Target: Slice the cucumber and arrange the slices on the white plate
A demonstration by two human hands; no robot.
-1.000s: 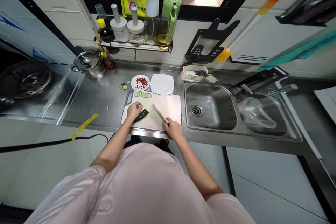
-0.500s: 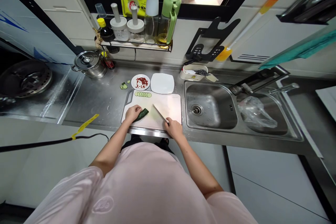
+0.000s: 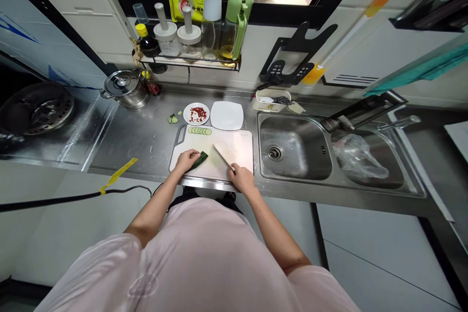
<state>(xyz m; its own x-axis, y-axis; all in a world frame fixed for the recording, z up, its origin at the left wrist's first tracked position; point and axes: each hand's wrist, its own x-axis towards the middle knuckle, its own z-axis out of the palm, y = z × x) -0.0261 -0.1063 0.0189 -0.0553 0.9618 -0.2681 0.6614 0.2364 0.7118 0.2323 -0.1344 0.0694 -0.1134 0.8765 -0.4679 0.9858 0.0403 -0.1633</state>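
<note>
L hand (image 3: 186, 160) on cucumber (image 3: 200, 159), R hand (image 3: 243, 179) w/ knife (image 3: 223, 157).

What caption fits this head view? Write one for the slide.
Left hand steadies a cucumber on a white cutting board as right hand holds a kitchen knife.

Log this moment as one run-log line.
left hand: on cucumber, on cutting board | right hand: gripping kitchen knife | cucumber slices: row along board's far edge

no legible text, yellow packet (image 3: 185, 2) by window: red logo, dark print, too small to read, pink top (image 3: 143, 285) chest emblem too faint
</note>
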